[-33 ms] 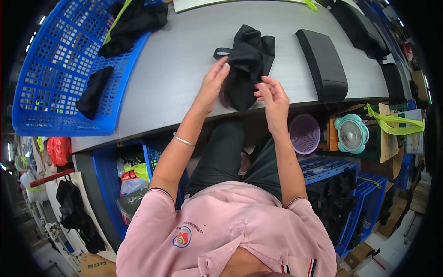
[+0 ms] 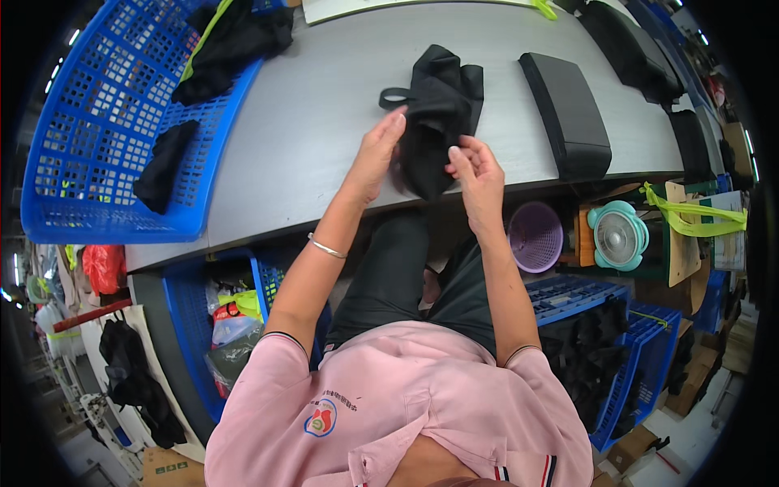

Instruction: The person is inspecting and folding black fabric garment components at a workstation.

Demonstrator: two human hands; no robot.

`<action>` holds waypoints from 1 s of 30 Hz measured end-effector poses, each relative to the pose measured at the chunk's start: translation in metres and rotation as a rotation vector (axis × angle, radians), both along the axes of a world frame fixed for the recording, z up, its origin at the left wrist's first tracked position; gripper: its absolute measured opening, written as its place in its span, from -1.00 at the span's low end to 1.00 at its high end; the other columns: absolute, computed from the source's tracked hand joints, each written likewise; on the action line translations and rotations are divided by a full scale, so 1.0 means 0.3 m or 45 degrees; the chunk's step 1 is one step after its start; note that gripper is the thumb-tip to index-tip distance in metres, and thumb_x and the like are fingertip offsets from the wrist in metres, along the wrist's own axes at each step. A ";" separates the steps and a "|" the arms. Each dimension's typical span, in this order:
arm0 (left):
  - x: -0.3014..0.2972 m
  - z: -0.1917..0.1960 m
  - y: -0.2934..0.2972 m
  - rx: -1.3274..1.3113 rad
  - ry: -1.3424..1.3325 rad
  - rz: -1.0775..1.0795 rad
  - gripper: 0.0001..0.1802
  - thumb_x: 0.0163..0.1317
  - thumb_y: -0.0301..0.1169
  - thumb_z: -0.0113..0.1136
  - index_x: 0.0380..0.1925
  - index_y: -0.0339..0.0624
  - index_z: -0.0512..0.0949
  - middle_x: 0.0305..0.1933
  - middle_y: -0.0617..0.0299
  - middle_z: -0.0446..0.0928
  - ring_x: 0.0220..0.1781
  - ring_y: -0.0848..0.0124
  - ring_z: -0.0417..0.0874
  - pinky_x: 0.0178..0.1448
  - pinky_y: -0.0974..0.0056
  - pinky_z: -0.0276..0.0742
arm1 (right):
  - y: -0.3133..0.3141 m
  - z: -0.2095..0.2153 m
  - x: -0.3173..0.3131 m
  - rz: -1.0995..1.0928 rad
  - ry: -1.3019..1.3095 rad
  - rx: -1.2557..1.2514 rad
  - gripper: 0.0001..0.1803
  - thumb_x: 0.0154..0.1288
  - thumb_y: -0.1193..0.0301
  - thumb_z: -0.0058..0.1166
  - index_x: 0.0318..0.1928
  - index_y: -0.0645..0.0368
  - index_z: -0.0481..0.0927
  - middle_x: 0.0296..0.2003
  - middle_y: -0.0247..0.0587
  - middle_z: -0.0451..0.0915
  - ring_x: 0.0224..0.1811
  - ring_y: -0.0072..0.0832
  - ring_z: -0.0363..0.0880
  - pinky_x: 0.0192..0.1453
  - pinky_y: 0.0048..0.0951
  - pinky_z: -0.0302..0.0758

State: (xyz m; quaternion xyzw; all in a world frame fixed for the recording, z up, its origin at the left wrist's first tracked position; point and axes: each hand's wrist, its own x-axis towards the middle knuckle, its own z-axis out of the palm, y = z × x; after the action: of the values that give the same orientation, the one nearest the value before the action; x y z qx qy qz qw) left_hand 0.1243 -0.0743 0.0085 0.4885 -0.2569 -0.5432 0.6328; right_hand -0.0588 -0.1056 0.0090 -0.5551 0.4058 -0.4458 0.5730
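A soft black fabric pouch [image 2: 434, 105] lies on the table before me, its near part hanging slightly past the front edge. A dark opening shows between my hands, and a small black loop sticks out on the left. My left hand [image 2: 380, 156] holds the pouch's left rim, thumb and fingers closed on the cloth. On the other side, my right hand [image 2: 480, 180] pinches the right rim between thumb and fingertips. The inside of the pouch is too dark to make out.
A stiff black padded piece [image 2: 566, 114] lies to the right, with more black pieces [image 2: 629, 53] beyond it. A blue plastic basket [image 2: 203, 174] with black cloth stands at the left. Below the table are a purple basket [image 2: 536, 237], a turquoise fan [image 2: 618, 234] and blue crates [image 2: 576, 296].
The pouch's rim has shifted slightly toward me and its opening shows a little wider. Both hands have moved only slightly, keeping hold of the cloth.
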 end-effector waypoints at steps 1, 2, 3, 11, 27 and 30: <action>-0.029 -0.001 -0.010 -0.092 0.124 -0.096 -0.49 0.40 -0.18 0.24 0.25 -0.22 0.49 -0.02 0.34 0.59 -0.09 0.61 0.53 -0.09 0.49 0.41 | -0.019 -0.025 0.009 -0.052 0.020 -0.008 -0.72 0.39 0.40 0.23 -0.02 0.34 0.55 -0.34 -0.38 0.56 -0.38 -0.70 0.52 -0.24 -0.61 0.50; -0.035 -0.011 -0.016 -0.096 0.123 -0.102 -0.49 0.40 -0.18 0.24 0.25 -0.22 0.49 -0.02 0.34 0.59 -0.09 0.61 0.53 -0.09 0.49 0.41 | -0.037 -0.053 0.006 -0.057 0.019 -0.012 -0.72 0.39 0.40 0.23 -0.02 0.34 0.55 -0.34 -0.38 0.56 -0.38 -0.70 0.52 -0.24 -0.61 0.50; -0.041 -0.022 -0.016 -0.073 0.132 -0.160 -0.52 0.40 -0.18 0.25 0.21 -0.19 0.52 -0.12 0.41 0.58 -0.15 0.65 0.52 -0.13 0.52 0.40 | -0.050 -0.077 -0.001 -0.070 0.211 -0.068 -0.71 0.35 0.36 0.26 -0.09 0.32 0.54 -0.43 -0.32 0.58 -0.45 -0.64 0.51 -0.29 -0.54 0.49; 0.001 0.007 -0.075 -0.057 -0.077 -0.310 -0.63 0.09 -0.46 0.52 -0.11 -0.18 0.58 -0.37 0.47 0.54 -0.40 0.70 0.51 -0.42 0.54 0.35 | -0.040 -0.076 0.050 -0.208 1.101 -0.562 -0.78 0.28 0.34 0.15 -0.37 0.20 0.44 -0.48 0.08 0.58 -0.38 0.16 0.58 -0.33 0.06 0.46; -0.053 0.046 -0.072 0.150 -0.269 -0.497 -0.59 0.05 -0.48 0.52 -0.13 -0.16 0.52 -0.48 0.45 0.46 -0.52 0.70 0.42 -0.51 0.54 0.28 | -0.070 -0.145 0.022 -0.035 1.118 -0.775 -0.81 0.09 0.54 0.18 -0.23 0.23 0.55 -0.44 0.03 0.64 -0.37 0.06 0.65 -0.26 -0.01 0.56; -0.048 0.024 -0.043 0.025 -0.396 -0.259 -0.71 0.07 -0.56 0.45 -0.20 -0.19 0.59 -0.46 0.43 0.49 -0.52 0.69 0.44 -0.49 0.53 0.34 | -0.076 -0.100 0.023 0.051 1.106 -0.802 -0.84 0.16 0.51 0.16 -0.21 0.18 0.55 -0.42 -0.03 0.64 -0.32 0.04 0.65 -0.25 -0.05 0.56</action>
State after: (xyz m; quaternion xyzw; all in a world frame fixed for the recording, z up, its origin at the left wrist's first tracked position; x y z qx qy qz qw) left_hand 0.1099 -0.0871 0.0157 0.5443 -0.3944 -0.5248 0.5222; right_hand -0.0518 -0.1283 -0.0210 -0.8411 0.4416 -0.2642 0.1665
